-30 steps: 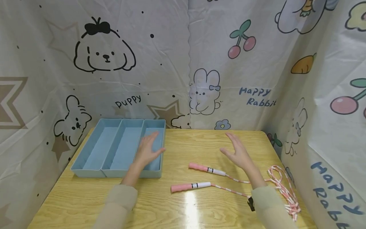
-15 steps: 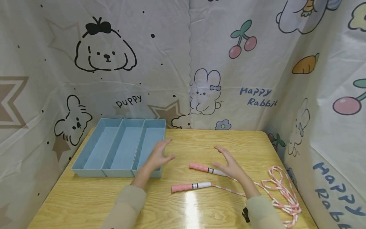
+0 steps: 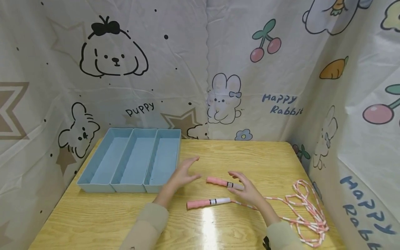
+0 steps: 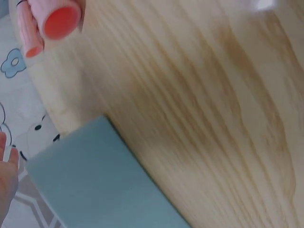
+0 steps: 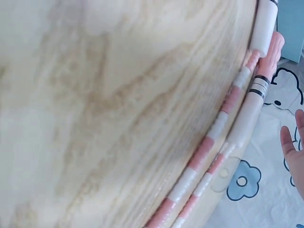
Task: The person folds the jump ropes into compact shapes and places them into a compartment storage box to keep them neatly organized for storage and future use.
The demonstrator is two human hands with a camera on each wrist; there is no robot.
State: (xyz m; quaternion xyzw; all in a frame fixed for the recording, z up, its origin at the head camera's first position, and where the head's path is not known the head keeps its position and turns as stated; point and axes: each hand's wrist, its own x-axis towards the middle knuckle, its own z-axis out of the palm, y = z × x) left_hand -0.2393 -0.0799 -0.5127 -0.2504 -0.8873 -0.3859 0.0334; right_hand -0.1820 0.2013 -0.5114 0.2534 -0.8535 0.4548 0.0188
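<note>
A jump rope lies on the wooden table, with two pink and white handles, the far one (image 3: 217,181) and the near one (image 3: 207,203). Its pink and white beaded cord (image 3: 307,211) is heaped at the right. My right hand (image 3: 247,191) hovers by the white end of the far handle, fingers spread and holding nothing. My left hand (image 3: 181,175) is beside the tray's right wall, fingers apart and nothing in it. In the left wrist view the pink handle ends (image 4: 61,21) show at the top left. Both handles' white ends (image 5: 247,118) appear in the right wrist view.
A blue tray (image 3: 112,188) with three long compartments stands at the table's left. Patterned cloth (image 3: 175,69) hangs behind and along both sides of the wooden table (image 3: 93,222). A small black object (image 3: 266,243) shows beside the right sleeve.
My left hand has moved right, from over the tray's right compartment to beside it. My right hand has come left and nearer, toward the far handle. The jump rope's handles stay in place.
</note>
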